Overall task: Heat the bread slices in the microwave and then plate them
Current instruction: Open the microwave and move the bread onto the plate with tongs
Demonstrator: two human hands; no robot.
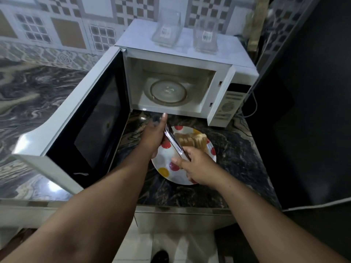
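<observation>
The white microwave (222, 76) stands open, and its glass turntable (169, 92) is bare. In front of it on the counter sits a white plate with red and yellow dots (176, 177), with several bread slices (191, 141) leaning together at its far side. My right hand (197, 168) is over the plate, shut on metal tongs (174, 143) that point up and left past the bread. My left hand (153, 137) hovers at the plate's left edge next to the tong tips. Its fingers are stretched toward the microwave opening and hold nothing.
The microwave door (76, 120) swings out far to the left over the marble counter (237, 164). Two clear glass containers (165, 33) (206, 37) stand on top of the microwave. A dark panel (303, 111) and a white cable (313, 205) bound the right side.
</observation>
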